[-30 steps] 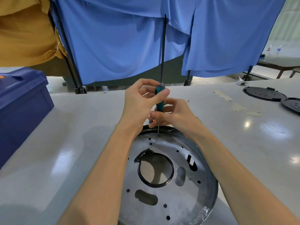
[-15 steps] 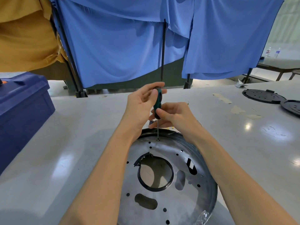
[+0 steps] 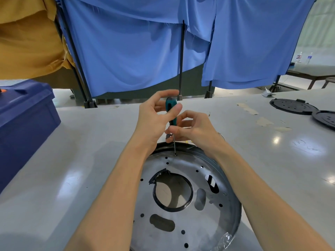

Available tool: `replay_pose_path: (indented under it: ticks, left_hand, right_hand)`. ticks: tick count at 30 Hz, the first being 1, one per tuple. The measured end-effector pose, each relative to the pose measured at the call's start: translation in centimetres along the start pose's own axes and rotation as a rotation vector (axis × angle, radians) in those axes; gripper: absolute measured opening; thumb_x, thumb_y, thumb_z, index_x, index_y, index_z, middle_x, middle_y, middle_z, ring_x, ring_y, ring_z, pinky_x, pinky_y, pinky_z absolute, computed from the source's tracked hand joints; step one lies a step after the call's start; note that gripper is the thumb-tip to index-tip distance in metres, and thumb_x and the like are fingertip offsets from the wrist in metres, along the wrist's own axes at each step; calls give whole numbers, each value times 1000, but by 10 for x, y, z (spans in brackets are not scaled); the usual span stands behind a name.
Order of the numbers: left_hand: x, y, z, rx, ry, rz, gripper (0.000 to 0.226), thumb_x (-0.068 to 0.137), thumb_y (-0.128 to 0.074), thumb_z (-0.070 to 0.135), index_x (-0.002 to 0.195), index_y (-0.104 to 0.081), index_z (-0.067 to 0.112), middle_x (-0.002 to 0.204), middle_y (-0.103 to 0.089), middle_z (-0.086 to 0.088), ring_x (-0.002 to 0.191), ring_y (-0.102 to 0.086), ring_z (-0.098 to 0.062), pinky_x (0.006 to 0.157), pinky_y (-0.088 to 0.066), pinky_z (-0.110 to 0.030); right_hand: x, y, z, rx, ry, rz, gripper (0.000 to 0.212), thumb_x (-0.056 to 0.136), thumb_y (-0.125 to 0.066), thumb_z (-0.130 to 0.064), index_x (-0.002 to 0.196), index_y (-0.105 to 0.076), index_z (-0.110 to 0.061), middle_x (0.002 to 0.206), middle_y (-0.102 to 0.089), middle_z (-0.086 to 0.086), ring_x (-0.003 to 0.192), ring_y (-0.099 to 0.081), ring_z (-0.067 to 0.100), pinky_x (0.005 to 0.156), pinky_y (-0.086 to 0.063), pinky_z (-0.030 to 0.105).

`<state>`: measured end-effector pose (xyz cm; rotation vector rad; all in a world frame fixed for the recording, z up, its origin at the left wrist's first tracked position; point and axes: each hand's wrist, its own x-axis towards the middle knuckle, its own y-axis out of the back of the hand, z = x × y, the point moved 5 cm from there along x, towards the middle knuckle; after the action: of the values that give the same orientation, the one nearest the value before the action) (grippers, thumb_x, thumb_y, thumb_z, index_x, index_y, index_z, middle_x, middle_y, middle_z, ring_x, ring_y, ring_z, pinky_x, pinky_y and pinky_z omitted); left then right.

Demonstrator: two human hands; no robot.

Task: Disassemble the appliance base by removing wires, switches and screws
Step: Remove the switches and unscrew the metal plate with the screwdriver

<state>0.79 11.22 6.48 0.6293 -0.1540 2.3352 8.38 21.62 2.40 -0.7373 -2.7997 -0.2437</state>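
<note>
The appliance base [image 3: 192, 223] lay flat on the worktop [image 3: 90, 151], probably stiff, light, sharp-edged sheet metal best steadied at its rim, while the left hand [image 3: 154, 120] pinched the screwdriver [image 3: 171, 107] handle and the right hand [image 3: 195, 127] pinched its neck, tip on a screw [image 3: 175, 155].

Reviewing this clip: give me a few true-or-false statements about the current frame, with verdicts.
1. The screwdriver stands upright, its tip at the far edge of the metal base. True.
2. Both the left hand and the right hand hold the screwdriver. True.
3. The blue bin sits right of the metal base. False: it is on the left.
4. Only one dark disc lies on the table. False: two black discs lie at the far right.
</note>
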Motion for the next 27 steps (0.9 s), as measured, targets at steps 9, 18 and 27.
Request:
replay_pose_path:
  ticks: [9,18,27]
  left_hand:
    - [-2,1,2,-32,24,-21,26,88,-66,17,112,-65,27,89,-69,8,90,-64,-4,78,-49,-20]
    - [-1,2,1,-81,16,-56,25,92,-59,8,113,-66,21,107,-71,-1,104,-64,-7,82,-50,-16]
    - [-12,-3,-23,861,234,-336,14,71,-81,22,67,-68,22,67,-62,8,78,-59,-17,89,-46,-41]
  right_hand:
    - [-2,0,-1,2,5,-5,26,83,-74,-9,103,-63,4,88,-73,22,73,-73,38,79,-60,44]
    - [-3,0,-4,12,-5,-10,13,94,-53,3,99,-65,6,82,-73,17,71,-72,37,74,-61,37]
    - [-7,60,-27,6,231,523,14,95,-53,-6,99,-47,-18,90,-59,13,54,-68,17,60,-54,20]
